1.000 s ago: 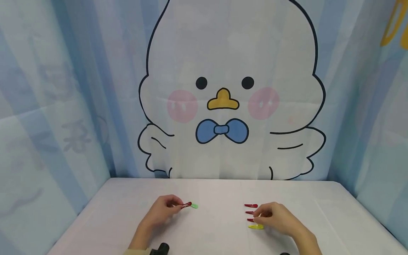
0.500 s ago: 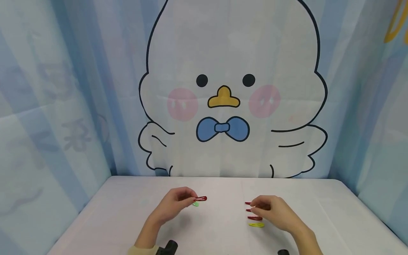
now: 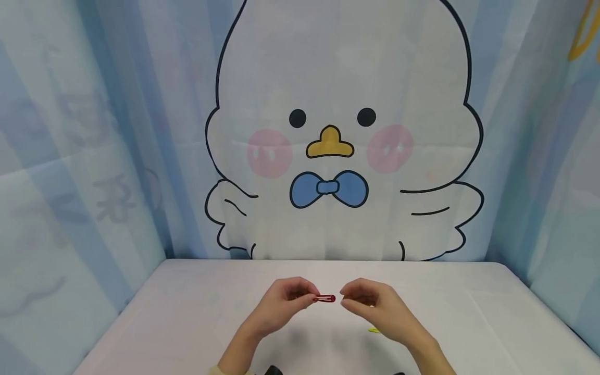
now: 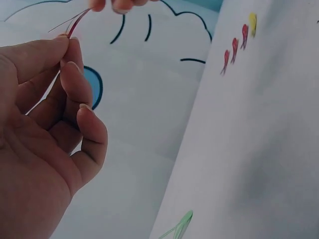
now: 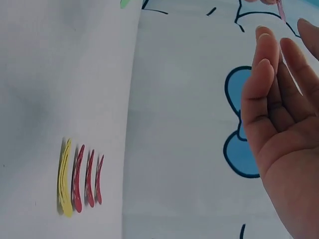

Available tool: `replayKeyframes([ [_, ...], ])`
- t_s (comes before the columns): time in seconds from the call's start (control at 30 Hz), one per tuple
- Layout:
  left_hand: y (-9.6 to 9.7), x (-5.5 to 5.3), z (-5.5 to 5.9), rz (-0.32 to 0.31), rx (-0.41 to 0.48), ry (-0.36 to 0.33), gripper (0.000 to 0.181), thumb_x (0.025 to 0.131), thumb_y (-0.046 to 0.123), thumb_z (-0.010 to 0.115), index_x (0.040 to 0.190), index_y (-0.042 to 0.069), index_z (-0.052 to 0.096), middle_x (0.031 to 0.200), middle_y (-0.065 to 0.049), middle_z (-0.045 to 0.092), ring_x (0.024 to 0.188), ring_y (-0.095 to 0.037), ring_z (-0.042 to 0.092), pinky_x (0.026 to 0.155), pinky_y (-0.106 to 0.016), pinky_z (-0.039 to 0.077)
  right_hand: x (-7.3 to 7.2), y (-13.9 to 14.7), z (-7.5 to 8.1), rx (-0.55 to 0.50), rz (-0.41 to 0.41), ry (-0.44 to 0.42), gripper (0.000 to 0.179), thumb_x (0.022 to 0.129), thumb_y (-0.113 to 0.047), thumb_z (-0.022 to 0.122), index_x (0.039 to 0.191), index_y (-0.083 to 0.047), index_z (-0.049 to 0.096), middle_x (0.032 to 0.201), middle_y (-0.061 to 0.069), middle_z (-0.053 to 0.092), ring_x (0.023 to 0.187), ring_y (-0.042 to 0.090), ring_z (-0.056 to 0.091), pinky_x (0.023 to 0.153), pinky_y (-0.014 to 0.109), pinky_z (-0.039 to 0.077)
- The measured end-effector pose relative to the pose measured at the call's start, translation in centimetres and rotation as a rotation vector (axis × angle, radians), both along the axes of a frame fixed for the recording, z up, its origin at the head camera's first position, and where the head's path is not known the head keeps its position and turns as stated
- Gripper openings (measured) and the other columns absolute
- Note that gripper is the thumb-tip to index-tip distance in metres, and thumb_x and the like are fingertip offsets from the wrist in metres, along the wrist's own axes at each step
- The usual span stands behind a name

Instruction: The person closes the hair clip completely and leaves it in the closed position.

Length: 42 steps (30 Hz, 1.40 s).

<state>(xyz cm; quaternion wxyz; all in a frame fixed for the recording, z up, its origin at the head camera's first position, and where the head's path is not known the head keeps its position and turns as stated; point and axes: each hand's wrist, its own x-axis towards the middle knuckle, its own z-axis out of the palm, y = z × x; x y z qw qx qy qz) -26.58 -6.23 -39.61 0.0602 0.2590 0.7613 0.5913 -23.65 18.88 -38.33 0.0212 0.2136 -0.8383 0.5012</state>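
Note:
Between thumb and fingertips, my left hand (image 3: 283, 306) pinches a red snap hair clip (image 3: 326, 298), raised above the table with its rounded end pointing right. My right hand (image 3: 375, 307) faces it, thumb and forefinger apart, just short of that rounded end; in the right wrist view its fingers hold nothing. Below lies a row of hair clips: a yellow clip (image 5: 65, 178) and three red ones, the nearest red clip (image 5: 78, 179) beside the yellow. From the head view, my right hand hides the red ones and part of the yellow.
A green hair clip (image 4: 182, 225) lies on the white table (image 3: 201, 312), to the left of the row. Behind the table's far edge hangs a curtain (image 3: 328, 229) printed with a cartoon bird, and more curtain closes off both sides.
My left hand has carried the red hair clip to the right, away from the green one. My right hand has come up and left from over the row, toward the held clip.

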Motion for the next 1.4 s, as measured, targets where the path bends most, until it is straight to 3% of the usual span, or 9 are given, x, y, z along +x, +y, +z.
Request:
replayKeyframes([
  [0.2, 1.2, 0.5, -0.2, -0.036, 0.011, -0.014, 0.009, 0.098, 0.009, 0.067, 0.102, 0.004, 0.072, 0.094, -0.002, 0.07, 0.082, -0.015, 0.06, 0.073, -0.026, 0.049, 0.1, -0.3, -0.1, -0.091, 0.067, -0.006, 0.015, 0.093, -0.015, 0.074, 0.104, -0.004, 0.07, 0.088, 0.005, 0.07, 0.078, 0.026, 0.067, 0.071, 0.031, 0.055],
  [0.33, 1.5, 0.7, -0.3, -0.034, 0.012, -0.012, 0.009, 0.098, 0.01, 0.068, 0.102, 0.005, 0.073, 0.094, -0.002, 0.07, 0.082, -0.015, 0.06, 0.073, -0.027, 0.049, 0.1, -0.4, -0.4, -0.12, 0.087, 0.0, 0.011, 0.093, -0.012, 0.074, 0.1, -0.004, 0.07, 0.086, 0.005, 0.07, 0.075, 0.022, 0.066, 0.069, 0.031, 0.055],
  [0.5, 1.5, 0.8, -0.3, -0.007, 0.016, -0.011, 0.012, 0.098, 0.015, 0.067, 0.104, 0.006, 0.073, 0.094, -0.002, 0.07, 0.084, -0.018, 0.061, 0.076, -0.031, 0.05, 0.2, -0.5, -0.3, -0.116, 0.052, 0.003, 0.009, 0.093, -0.011, 0.074, 0.097, -0.004, 0.071, 0.086, 0.005, 0.069, 0.073, 0.018, 0.062, 0.066, 0.027, 0.051],
  [0.67, 1.4, 0.8, -0.2, 0.019, 0.026, -0.021, 0.017, 0.099, 0.019, 0.068, 0.107, 0.006, 0.073, 0.096, -0.002, 0.07, 0.087, -0.021, 0.061, 0.078, -0.037, 0.051, 0.2, -0.8, -0.3, -0.109, -0.003, 0.058, 0.012, 0.092, -0.014, 0.075, 0.095, -0.003, 0.071, 0.085, 0.002, 0.068, 0.071, 0.014, 0.059, 0.064, 0.027, 0.05],
  [0.87, 1.8, 0.9, -0.4, 0.016, 0.068, 0.006, 0.015, 0.093, 0.015, 0.074, 0.105, 0.005, 0.073, 0.095, -0.003, 0.071, 0.085, -0.018, 0.061, 0.073, -0.029, 0.051, 0.4, -0.8, -0.6, -0.147, -0.05, 0.102, 0.011, 0.091, -0.012, 0.076, 0.094, -0.003, 0.071, 0.086, 0.001, 0.069, 0.073, 0.015, 0.062, 0.066, 0.028, 0.051],
  [1.03, 2.1, 1.1, -0.6, 0.059, 0.11, 0.037, 0.011, 0.092, 0.01, 0.074, 0.1, 0.003, 0.073, 0.092, -0.005, 0.071, 0.083, -0.017, 0.062, 0.071, -0.028, 0.051, 0.5, -1.1, -1.1, -0.189, -0.035, 0.15, 0.006, 0.091, -0.009, 0.075, 0.093, -0.004, 0.072, 0.088, 0.0, 0.071, 0.076, 0.015, 0.065, 0.069, 0.029, 0.053],
  [1.4, 2.3, 1.0, -0.8, 0.114, 0.161, 0.033, 0.01, 0.089, 0.006, 0.075, 0.095, -0.001, 0.073, 0.09, -0.007, 0.072, 0.079, -0.016, 0.064, 0.071, -0.027, 0.052, 0.2, -1.8, -1.5, -0.222, -0.063, 0.291, 0.009, 0.089, -0.01, 0.078, 0.089, -0.003, 0.072, 0.08, -0.003, 0.071, 0.069, 0.011, 0.062, 0.063, 0.029, 0.053],
])
